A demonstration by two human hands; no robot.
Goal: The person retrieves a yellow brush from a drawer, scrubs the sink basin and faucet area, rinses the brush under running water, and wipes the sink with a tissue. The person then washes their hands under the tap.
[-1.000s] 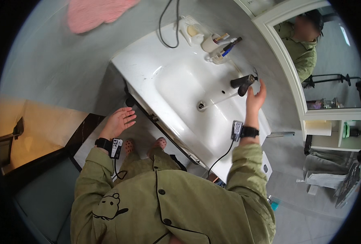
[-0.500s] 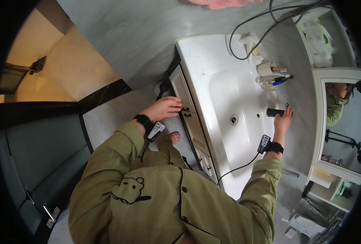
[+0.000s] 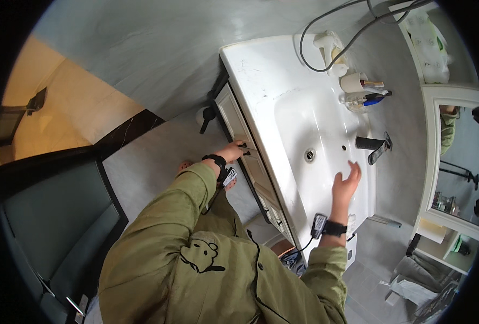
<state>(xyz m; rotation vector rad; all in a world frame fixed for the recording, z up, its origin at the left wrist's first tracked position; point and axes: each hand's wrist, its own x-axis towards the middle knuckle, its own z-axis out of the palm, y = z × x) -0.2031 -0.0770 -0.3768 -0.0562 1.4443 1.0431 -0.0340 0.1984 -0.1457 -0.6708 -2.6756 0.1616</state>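
Note:
My left hand [image 3: 230, 152] reaches to the front of the white vanity cabinet [image 3: 234, 112]. Its fingers are closed at a small dark door handle [image 3: 243, 144], partly covering it. Over the near side of the white sink basin [image 3: 299, 121] hangs my right hand [image 3: 347, 182], empty, thumb and fingers apart. It is a short way from the black faucet [image 3: 368, 143] and does not touch it. The faucet's dark lever [image 3: 379, 153] shows in full. A round metal drain [image 3: 309, 155] sits in the basin floor.
A pump bottle [image 3: 334, 54], a white cup [image 3: 353, 82] and a clear cup with brushes [image 3: 354, 101] line the basin's back edge. A grey cable [image 3: 302, 48] loops over the far corner. At the right hangs a mirror cabinet [image 3: 431, 162]; a dark door [image 3: 61, 216] stands left.
My right hand has come off the faucet and moved back toward me over the basin. My left hand has closed at the cabinet handle. The view has shifted slightly.

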